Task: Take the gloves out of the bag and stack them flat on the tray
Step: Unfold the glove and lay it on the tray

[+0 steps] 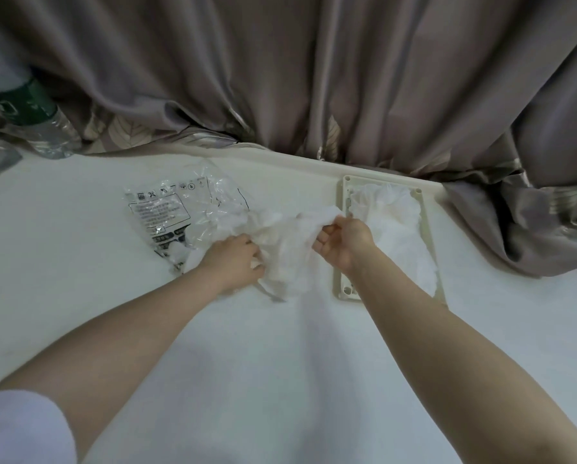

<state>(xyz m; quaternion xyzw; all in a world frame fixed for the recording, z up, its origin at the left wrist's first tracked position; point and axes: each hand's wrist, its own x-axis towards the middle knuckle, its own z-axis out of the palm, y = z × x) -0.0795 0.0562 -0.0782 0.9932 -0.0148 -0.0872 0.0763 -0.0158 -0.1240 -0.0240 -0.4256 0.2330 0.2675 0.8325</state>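
— Where is the thin translucent white plastic glove [289, 249]?
— Stretched between the clear printed plastic bag [176, 209] and the beige rectangular tray [344, 192]; the left hand [235, 259] and right hand [342, 241] each pinch it.

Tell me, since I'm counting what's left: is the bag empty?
Not empty: white gloves still show through the clear bag near its lower end.

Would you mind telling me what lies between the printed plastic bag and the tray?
In the head view, a crumpled glove held by the left hand and right hand spans from the bag towards the tray.
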